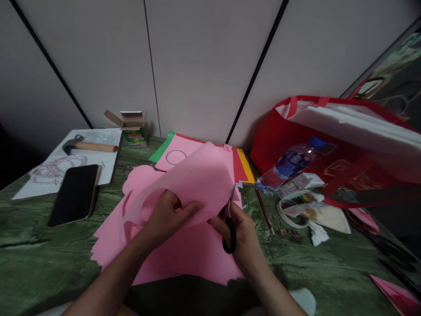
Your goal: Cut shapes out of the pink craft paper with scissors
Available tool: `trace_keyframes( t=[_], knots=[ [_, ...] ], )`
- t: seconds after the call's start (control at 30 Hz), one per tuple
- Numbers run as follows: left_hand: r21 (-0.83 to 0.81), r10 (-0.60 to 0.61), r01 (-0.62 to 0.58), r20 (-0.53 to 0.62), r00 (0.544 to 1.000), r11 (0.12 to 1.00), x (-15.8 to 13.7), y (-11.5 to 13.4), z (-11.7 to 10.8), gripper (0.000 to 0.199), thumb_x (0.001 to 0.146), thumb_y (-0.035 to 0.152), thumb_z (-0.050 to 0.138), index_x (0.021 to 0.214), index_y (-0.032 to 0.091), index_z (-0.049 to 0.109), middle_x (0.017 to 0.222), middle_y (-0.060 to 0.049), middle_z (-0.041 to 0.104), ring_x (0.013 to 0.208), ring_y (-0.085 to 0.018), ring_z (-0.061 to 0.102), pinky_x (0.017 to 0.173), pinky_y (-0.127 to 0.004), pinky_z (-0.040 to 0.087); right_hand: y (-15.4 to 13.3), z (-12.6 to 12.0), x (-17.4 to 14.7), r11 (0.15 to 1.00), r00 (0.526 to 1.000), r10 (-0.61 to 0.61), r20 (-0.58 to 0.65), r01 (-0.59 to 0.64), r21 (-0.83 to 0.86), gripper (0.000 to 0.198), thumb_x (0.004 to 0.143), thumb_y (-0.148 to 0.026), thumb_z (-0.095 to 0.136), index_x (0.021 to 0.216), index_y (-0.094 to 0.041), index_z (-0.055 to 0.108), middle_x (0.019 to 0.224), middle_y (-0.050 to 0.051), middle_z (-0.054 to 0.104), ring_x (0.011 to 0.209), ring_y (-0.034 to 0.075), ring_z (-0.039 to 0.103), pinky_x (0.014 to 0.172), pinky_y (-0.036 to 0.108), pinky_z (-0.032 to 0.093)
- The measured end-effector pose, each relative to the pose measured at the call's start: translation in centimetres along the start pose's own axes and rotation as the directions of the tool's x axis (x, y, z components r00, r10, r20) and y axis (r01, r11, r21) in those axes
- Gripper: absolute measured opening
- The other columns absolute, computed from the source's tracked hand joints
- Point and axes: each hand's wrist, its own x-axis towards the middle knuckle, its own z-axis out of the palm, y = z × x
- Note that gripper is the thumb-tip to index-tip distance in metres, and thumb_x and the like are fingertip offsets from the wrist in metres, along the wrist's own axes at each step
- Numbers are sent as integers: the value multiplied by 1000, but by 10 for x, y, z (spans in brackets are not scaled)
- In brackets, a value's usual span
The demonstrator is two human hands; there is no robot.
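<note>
My left hand (171, 215) grips a large sheet of pink paper (204, 175), thumb on top and fingers curled beneath it. The sheet is raised and bends over toward the left. In my right hand (241, 232) is a pair of scissors (229, 232) with black handles. Their blades point up and away from me at the sheet's right edge; how far they are apart I cannot tell. Under both hands lies a pile of pink paper (187, 263) with stepped edges. A rounded pink piece (140, 177) shows at the pile's upper left.
Left are a phone (75, 193), a hammer (95, 145) and clear beaded loops (59, 169). A small green box (135, 137) stands behind. To the right are a pencil (264, 210), a tape roll (292, 213), a plastic bottle (289, 164) and a red bag (269, 136).
</note>
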Motion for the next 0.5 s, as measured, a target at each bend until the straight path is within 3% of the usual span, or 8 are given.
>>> trace_keyframes(
  t=[0.5],
  knots=[
    [-50, 32, -31, 11, 999, 998, 1, -1, -1, 33, 70, 34, 59, 51, 19, 36, 49, 7, 28, 44, -6, 24, 38, -20, 19, 3, -1, 0, 999, 1000, 28, -10, -28, -45, 22, 68, -35, 66, 68, -20, 50, 59, -5, 48, 55, 12, 44, 52, 26, 35]
  ],
)
